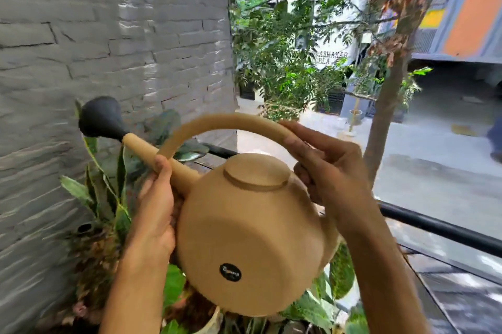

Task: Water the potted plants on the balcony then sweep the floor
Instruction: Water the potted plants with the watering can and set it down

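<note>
Tan watering can [252, 230] with black rose head [100, 117] (and round black sticker [230, 272]); grey brick-patterned wall [108, 35] upper left; green, yellow-edged leaves [108, 192] lower left; black railing [440, 227] right.

Two bare forearms reach forward around a tan watering can [252, 236]. The left hand [153, 214] cups its left side, thumb on the spout base. The right hand [326, 170] grips its arched handle, fingers extended.

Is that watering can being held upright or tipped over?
Tipped. The watering can shows its flat base with a black sticker to the camera, spout rose up-left. No water visible.
</note>
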Demonstrator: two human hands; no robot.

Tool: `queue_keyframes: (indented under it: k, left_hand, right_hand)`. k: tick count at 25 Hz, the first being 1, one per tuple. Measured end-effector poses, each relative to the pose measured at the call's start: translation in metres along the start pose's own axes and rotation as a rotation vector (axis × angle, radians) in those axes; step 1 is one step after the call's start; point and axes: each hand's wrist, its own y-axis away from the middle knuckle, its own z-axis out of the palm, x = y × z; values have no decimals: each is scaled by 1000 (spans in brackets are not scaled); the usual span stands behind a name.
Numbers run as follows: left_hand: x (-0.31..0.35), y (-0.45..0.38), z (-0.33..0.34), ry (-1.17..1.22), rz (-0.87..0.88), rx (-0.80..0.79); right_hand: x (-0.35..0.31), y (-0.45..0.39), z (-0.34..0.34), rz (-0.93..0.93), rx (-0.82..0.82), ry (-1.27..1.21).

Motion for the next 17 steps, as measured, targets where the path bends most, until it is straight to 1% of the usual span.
queue_keyframes:
  k: [5, 7, 9, 12, 17]
  left_hand:
    - [-68, -15, 57, -3, -62, -26]
    - [-90, -24, 72, -26, -104, -35]
    - [-111, -39, 78, -33, -158, -48]
    - [-136, -74, 80, -11, -214, -29]
    - [-174, -138, 93, -29, -317, -1]
  right_hand:
    - [30, -19, -55, 5, 31, 100]
    - [43, -26, -66, 44, 27, 115]
    - [59, -35, -69, 87, 20, 121]
    - [81, -54, -61, 99, 8, 152]
    - [128, -109, -47, 141, -37, 187]
